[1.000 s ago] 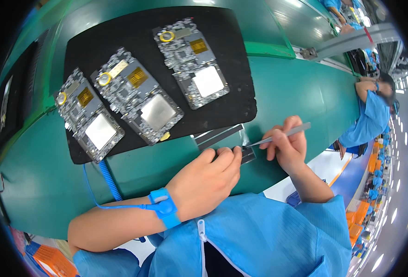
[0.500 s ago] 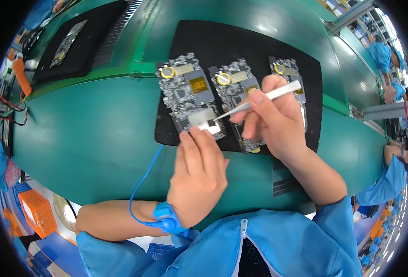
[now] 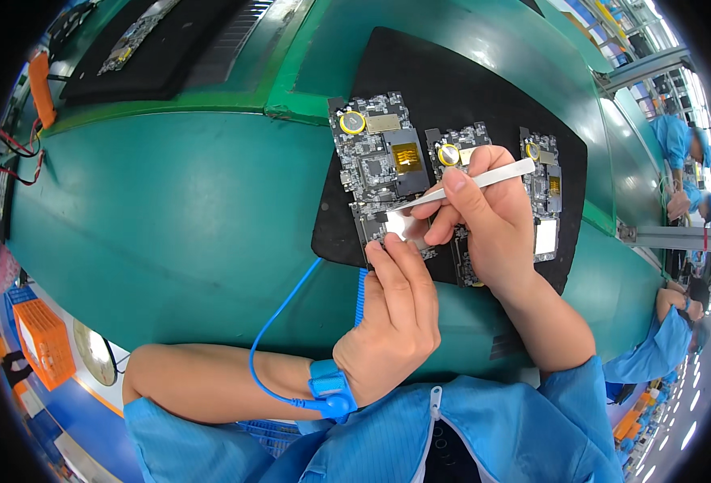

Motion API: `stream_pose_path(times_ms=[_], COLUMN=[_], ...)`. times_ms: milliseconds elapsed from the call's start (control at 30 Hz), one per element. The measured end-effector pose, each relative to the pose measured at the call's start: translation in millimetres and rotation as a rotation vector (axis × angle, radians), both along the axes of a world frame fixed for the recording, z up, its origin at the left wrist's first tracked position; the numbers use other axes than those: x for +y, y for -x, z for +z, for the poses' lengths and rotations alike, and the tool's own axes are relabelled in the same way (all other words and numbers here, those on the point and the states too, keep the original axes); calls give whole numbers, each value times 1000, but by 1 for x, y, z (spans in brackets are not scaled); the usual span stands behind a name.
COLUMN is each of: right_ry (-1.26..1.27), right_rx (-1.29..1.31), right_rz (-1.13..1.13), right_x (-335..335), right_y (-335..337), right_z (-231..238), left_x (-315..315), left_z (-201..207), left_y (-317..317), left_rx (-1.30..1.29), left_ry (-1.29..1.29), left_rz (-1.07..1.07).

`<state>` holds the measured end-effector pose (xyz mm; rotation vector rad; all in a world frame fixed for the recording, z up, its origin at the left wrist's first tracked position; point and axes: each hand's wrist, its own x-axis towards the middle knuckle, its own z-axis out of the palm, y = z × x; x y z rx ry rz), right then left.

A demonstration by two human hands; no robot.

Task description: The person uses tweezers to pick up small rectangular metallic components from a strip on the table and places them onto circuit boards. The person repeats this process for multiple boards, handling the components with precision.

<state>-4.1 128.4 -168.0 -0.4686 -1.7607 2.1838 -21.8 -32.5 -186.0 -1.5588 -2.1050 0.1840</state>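
The leftmost circuit board point(image 3: 367, 167) lies on a black mat point(image 3: 436, 84). It carries a yellow-rimmed coin cell point(image 3: 352, 122), an amber patch point(image 3: 407, 158) and a shiny silver plate point(image 3: 403, 227) near its lower end. My left hand point(image 3: 387, 322) has its fingers stretched out, fingertips resting on the board's near edge by the plate; its thumb is hidden. Pinched in my right hand point(image 3: 492, 217) are silver tweezers point(image 3: 488, 179), pointing left. Their tip is at a small dark square piece point(image 3: 382, 216) by the plate's upper left corner; whether they grip it I cannot tell.
Two more boards, a middle board point(image 3: 469, 258) partly behind my right hand and a right board point(image 3: 542, 189), share the mat. A blue cord point(image 3: 273, 318) runs from my left wristband point(image 3: 330, 390) to the mat's edge. Another dark mat point(image 3: 150, 68) lies far left.
The whole view has shifted, with boards and mat appearing further right. The tweezers' tip and the dark piece have gone from the plate's right part to its upper left corner.
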Motion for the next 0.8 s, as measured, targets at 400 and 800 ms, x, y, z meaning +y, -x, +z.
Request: stream_pose_path(times_ms=[400, 800], right_ry=[1, -39], right_rx=[26, 5], right_rz=[1, -3], right_x=[0, 1], right_y=[1, 0], right_z=[-1, -3], left_x=[0, 3], left_z=[7, 11], left_y=[3, 9], left_rx=[-58, -163], left_ry=[-4, -77], left_rz=[-5, 34])
